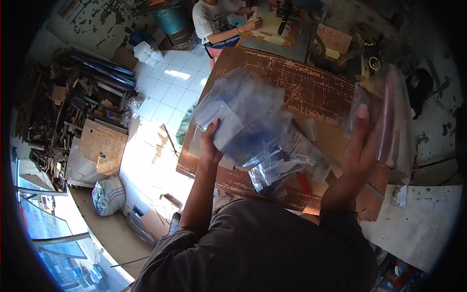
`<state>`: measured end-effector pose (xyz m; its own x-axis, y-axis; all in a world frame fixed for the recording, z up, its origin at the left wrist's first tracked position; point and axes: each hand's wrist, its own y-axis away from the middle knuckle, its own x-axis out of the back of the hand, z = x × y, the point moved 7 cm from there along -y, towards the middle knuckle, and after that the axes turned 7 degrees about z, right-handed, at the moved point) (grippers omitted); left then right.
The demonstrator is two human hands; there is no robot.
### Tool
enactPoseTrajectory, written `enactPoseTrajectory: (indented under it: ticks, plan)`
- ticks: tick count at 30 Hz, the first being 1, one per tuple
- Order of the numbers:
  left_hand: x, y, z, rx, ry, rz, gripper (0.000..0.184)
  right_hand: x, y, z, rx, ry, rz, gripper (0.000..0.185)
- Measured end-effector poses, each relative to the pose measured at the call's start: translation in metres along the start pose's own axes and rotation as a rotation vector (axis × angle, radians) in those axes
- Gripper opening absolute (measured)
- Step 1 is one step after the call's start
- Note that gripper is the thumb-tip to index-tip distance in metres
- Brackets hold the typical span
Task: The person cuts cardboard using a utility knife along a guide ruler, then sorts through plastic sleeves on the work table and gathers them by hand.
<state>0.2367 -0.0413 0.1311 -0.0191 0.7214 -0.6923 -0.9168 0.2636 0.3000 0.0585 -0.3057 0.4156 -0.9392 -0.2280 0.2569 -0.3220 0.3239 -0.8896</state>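
Note:
My left hand [210, 146] is closed on the edge of a stack of clear plastic sheets [226, 121], its thumb pressed on top. The stack spreads over the table, partly blurred. On the right, my right hand [361, 146] grips a bent clear plastic sheet [395, 121] that stands up beside the table edge, with the thumb on the near face and the other fingers partly hidden. Between the hands lie crumpled clear plastic strips [272, 170] and a narrow red object [305, 184] whose kind I cannot make out.
Underneath is a worn brown table [311, 82]. Beyond it, a seated person [216, 24] works at another surface with a dark machine [286, 17]. Scrap wood [53, 107] is piled on the left, near a white woven sack [108, 195]. A pale board [418, 219] lies at right.

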Motion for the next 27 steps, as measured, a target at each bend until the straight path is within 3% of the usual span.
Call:
enactPoseTrajectory:
  ticks: [1,3,5,10,12,16,21,23,25,27]
  plan:
    - [-0.001,0.0,0.001,-0.01,0.012,0.002,0.055,-0.011,-0.001,-0.023,0.049,0.005,-0.057,0.054]
    - [-0.004,-0.002,-0.001,0.035,0.03,-0.033,0.055,-0.051,0.003,-0.065,0.01,-0.388,-0.396,0.053]
    - [0.003,-0.006,-0.004,0.065,0.04,-0.016,0.051,-0.087,0.014,-0.094,-0.001,-0.584,-0.578,0.053]
    - [0.002,-0.003,-0.005,0.016,0.086,-0.062,0.044,-0.21,0.046,-0.1,0.329,-0.491,-0.486,0.064]
    - [0.01,-0.015,-0.01,-0.006,0.158,-0.072,0.039,-0.257,0.074,-0.107,-0.573,-1.314,-1.308,0.061]
    - [0.027,-0.02,-0.019,0.053,0.042,-0.043,0.042,-0.269,0.056,-0.125,-0.746,-1.543,-1.331,0.061]
    - [0.011,-0.009,-0.008,0.114,0.096,-0.036,0.04,-0.297,0.039,-0.139,-0.761,-1.604,-1.348,0.066]
    - [0.019,-0.011,-0.013,0.157,0.126,-0.001,0.037,-0.321,0.034,-0.126,-0.441,-1.307,-1.217,0.068]
    - [0.023,-0.015,-0.017,0.113,0.197,-0.162,0.037,-0.359,0.054,-0.096,-0.418,-1.094,-1.262,0.071]
    - [0.014,-0.012,-0.01,0.052,0.106,-0.092,0.042,-0.387,0.071,-0.068,-0.413,-0.891,-1.237,0.071]
